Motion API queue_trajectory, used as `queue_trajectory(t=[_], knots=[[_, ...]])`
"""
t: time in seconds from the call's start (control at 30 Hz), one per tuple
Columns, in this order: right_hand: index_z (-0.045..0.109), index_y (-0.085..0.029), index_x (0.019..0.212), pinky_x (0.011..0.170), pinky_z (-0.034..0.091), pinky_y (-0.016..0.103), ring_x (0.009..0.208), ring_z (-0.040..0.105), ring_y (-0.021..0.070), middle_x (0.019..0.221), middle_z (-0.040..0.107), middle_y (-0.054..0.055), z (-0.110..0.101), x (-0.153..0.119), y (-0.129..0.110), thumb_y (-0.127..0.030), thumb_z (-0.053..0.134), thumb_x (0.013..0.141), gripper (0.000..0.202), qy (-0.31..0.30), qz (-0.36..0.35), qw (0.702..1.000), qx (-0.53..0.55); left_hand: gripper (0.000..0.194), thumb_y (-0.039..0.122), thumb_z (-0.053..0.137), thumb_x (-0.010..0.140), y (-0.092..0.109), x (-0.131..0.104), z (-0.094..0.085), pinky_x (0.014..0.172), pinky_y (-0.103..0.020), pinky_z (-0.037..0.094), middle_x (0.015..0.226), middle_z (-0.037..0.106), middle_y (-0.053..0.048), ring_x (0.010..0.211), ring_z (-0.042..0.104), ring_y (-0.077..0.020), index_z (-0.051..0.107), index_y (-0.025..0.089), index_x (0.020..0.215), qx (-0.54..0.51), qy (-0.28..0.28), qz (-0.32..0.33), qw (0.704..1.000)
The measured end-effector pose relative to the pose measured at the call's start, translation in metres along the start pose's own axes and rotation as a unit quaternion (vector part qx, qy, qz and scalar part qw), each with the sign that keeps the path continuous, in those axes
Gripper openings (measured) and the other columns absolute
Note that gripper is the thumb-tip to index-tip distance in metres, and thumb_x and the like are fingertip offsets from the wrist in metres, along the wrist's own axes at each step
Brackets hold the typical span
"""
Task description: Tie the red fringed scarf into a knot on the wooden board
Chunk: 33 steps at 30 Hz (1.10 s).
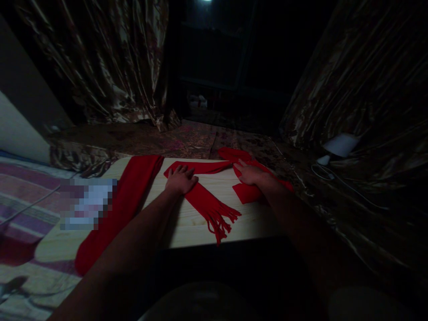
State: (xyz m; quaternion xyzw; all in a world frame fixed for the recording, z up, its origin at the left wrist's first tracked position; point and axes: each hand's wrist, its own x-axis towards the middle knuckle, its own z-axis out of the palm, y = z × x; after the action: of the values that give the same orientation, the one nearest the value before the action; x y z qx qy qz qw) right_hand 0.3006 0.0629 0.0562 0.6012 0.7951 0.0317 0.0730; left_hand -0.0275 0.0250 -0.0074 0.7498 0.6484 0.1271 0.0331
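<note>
A red fringed scarf (203, 195) lies on a pale wooden tabletop (197, 229), bent at its left end with the fringe pointing toward me. My left hand (181, 179) rests on that bend, fingers spread and pressing the cloth. On the right, where the scarf runs into a bunched red heap, my right hand (249, 173) lies over the fabric with fingers stretched out. Some of the heap hangs past the table's right and far edges. Along the left side stretches another red cloth (125, 209), folded into a long strip; whether it joins the scarf I cannot tell.
A blurred-out rectangle (90, 204) sits at the table's left end, beside a striped bedspread (26, 200). Patterned curtains (133, 67) hang around a dark window (214, 53). A white lamp (341, 145) with a cord stands at right on patterned cloth.
</note>
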Motion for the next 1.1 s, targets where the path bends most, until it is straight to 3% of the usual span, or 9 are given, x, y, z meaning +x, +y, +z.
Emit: queue_trajectory(t=[0.07, 0.27, 0.4, 0.57, 0.67, 0.8, 0.93, 1.1], knots=[[0.028, -0.028, 0.16, 0.106, 0.045, 0.039, 0.139, 0.047, 0.0325, 0.168, 0.015, 0.009, -0.006, -0.004, -0.003, -0.028, 0.063, 0.085, 0.083, -0.027, 0.01, 1.0, 0.011, 0.067, 0.062, 0.031, 0.095, 0.0, 0.0, 0.0, 0.116, -0.064, 0.018, 0.161, 0.037, -0.009, 0.15, 0.026, -0.0368, 0.045, 0.029, 0.152, -0.003, 0.002, 0.001, 1.0], [0.064, -0.035, 0.136, 0.11, 0.042, 0.037, 0.139, 0.048, 0.0296, 0.163, 0.034, 0.003, -0.011, -0.012, -0.009, -0.024, 0.062, 0.087, 0.049, -0.035, -0.047, 0.998, 0.003, 0.068, 0.061, 0.032, 0.095, 0.0, 0.0, -0.001, 0.116, -0.065, 0.018, 0.161, 0.036, -0.01, 0.15, 0.026, -0.0369, 0.044, 0.028, 0.153, -0.009, -0.002, 0.001, 1.0], [0.064, -0.036, 0.135, 0.113, 0.039, 0.049, 0.145, 0.038, 0.035, 0.166, 0.026, 0.001, -0.003, -0.007, -0.011, -0.026, 0.061, 0.088, 0.048, -0.03, -0.06, 0.997, -0.029, 0.067, 0.061, 0.031, 0.095, 0.0, 0.0, -0.001, 0.116, -0.064, 0.018, 0.161, 0.037, -0.011, 0.15, 0.026, -0.0349, 0.045, 0.028, 0.152, -0.007, -0.001, 0.003, 1.0], [0.065, -0.031, 0.133, 0.116, 0.029, 0.061, 0.15, 0.024, 0.039, 0.168, 0.017, 0.001, -0.001, 0.003, -0.022, -0.012, 0.059, 0.083, 0.054, -0.03, -0.084, 0.992, -0.085, 0.067, 0.062, 0.032, 0.095, -0.001, 0.001, 0.0, 0.117, -0.063, 0.017, 0.161, 0.036, -0.01, 0.15, 0.025, -0.0346, 0.044, 0.028, 0.152, 0.001, 0.0, 0.004, 1.0], [0.057, -0.024, 0.142, 0.113, 0.036, 0.056, 0.143, 0.038, 0.039, 0.167, 0.022, 0.01, -0.005, 0.013, -0.032, -0.013, 0.06, 0.083, 0.06, -0.021, -0.065, 0.996, -0.059, 0.067, 0.061, 0.032, 0.095, 0.0, 0.001, 0.0, 0.117, -0.063, 0.017, 0.162, 0.036, -0.01, 0.15, 0.026, -0.0359, 0.044, 0.028, 0.153, 0.001, -0.004, 0.002, 1.0], [0.046, -0.016, 0.149, 0.106, 0.045, 0.04, 0.13, 0.054, 0.0323, 0.153, 0.045, 0.021, -0.009, 0.03, -0.039, -0.025, 0.066, 0.085, 0.068, 0.021, -0.016, 0.998, 0.062, 0.067, 0.06, 0.033, 0.096, 0.0, 0.0, 0.0, 0.116, -0.063, 0.018, 0.161, 0.036, -0.01, 0.15, 0.026, -0.0357, 0.044, 0.028, 0.153, 0.004, -0.003, 0.006, 1.0], [0.042, -0.016, 0.152, 0.101, 0.046, 0.03, 0.124, 0.059, 0.0268, 0.143, 0.056, 0.018, -0.006, 0.043, -0.039, -0.016, 0.075, 0.075, 0.083, 0.059, -0.016, 0.986, 0.153, 0.068, 0.06, 0.032, 0.095, -0.001, 0.001, 0.001, 0.116, -0.064, 0.018, 0.161, 0.037, -0.012, 0.149, 0.027, -0.0359, 0.044, 0.027, 0.153, 0.003, 0.005, 0.007, 1.0], [0.024, -0.018, 0.16, 0.096, 0.049, 0.028, 0.112, 0.066, 0.0223, 0.143, 0.058, 0.015, 0.003, 0.046, -0.032, -0.008, 0.077, 0.07, 0.105, 0.05, 0.019, 0.967, 0.251, 0.074, 0.062, 0.032, 0.094, 0.0, 0.001, 0.001, 0.117, -0.064, 0.017, 0.161, 0.036, -0.012, 0.149, 0.027, -0.0362, 0.037, 0.022, 0.156, -0.012, 0.011, 0.008, 1.0]])
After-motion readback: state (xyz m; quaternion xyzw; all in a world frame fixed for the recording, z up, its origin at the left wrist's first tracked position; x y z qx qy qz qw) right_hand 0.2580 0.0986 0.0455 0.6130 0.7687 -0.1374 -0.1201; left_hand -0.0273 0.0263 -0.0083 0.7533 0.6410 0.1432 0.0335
